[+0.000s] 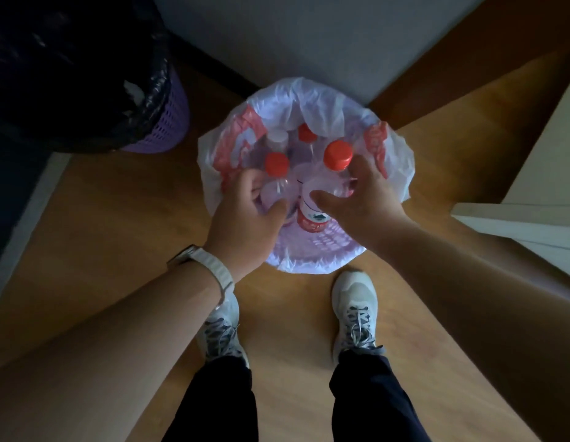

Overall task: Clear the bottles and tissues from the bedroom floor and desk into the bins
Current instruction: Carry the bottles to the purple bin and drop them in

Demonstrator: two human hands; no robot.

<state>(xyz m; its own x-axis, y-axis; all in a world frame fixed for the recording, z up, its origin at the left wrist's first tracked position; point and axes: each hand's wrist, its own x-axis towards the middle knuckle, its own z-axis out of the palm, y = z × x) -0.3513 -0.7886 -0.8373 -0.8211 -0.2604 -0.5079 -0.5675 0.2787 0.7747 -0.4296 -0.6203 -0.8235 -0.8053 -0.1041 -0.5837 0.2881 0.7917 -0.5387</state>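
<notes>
Red-capped bottles [306, 134] stand in the white-lined bin [312, 250] at twelve o'clock of the shoes [355, 314], left hand [245, 215] curled round one, right hand [363, 199] clasping another, black-lined bin [162, 116] at ten o'clock.

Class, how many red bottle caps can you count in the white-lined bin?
3 caps. One tops the bottle in the left hand, one the bottle in the right hand, one is farther back in the bin. Others may be hidden.
</notes>
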